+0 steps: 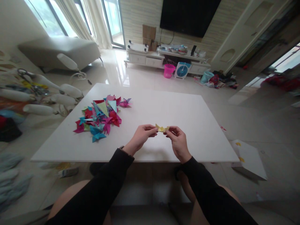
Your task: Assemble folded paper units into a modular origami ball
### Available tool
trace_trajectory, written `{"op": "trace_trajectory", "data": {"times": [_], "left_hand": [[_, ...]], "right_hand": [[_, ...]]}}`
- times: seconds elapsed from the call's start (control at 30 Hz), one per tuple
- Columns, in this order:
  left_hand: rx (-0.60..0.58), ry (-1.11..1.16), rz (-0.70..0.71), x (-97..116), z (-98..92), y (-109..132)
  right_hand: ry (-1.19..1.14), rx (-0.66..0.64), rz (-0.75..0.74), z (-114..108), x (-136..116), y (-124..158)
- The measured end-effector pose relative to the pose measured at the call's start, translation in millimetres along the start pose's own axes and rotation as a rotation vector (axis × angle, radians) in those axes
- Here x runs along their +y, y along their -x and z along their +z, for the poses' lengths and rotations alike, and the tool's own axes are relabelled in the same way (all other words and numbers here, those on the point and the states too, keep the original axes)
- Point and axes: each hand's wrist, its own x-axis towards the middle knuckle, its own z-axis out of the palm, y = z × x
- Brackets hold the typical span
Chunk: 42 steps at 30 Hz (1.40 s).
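Note:
A small yellow origami paper piece [161,128] is held above the near half of the white table, with pointed ends rising on both sides. My left hand [144,135] pinches its left end between thumb and fingers. On the opposite end, my right hand [178,140] has thumb and forefinger closed. To the left lies a heap of folded paper cranes [100,114] in pink, red, blue, green and purple. One purple and pink crane [126,102] sits at the heap's right edge.
The white table [178,109] spans the space before me; its near edge runs just over my knees. A white box [249,159] stands on the floor at right. Lamp arms [63,100] reach close to the table's left side. A pink basket [169,71] stands beyond.

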Motion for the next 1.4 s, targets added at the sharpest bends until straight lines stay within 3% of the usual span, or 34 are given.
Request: {"op": "trace_trajectory", "data": {"times": [0.43, 0.73, 1.0, 1.4], "left_hand": [[-0.030, 0.039, -0.016, -0.1, 2.6, 0.8], [-0.051, -0.186, 0.202, 0.5, 3.0, 0.9], [-0.045, -0.331, 0.313, -5.0, 1.4, -5.4], [-0.016, -0.301, 0.394, -9.9, 6.1, -3.7]], "right_hand": [[-0.032, -0.015, 0.014, 0.2, -3.0, 1.0], [-0.104, 0.005, 0.055, 1.6, -3.7, 1.5], [-0.121, 0.013, 0.076, 3.1, -6.4, 3.7], [-0.081, -0.015, 0.060, 1.2, -4.6, 2.5]]}}
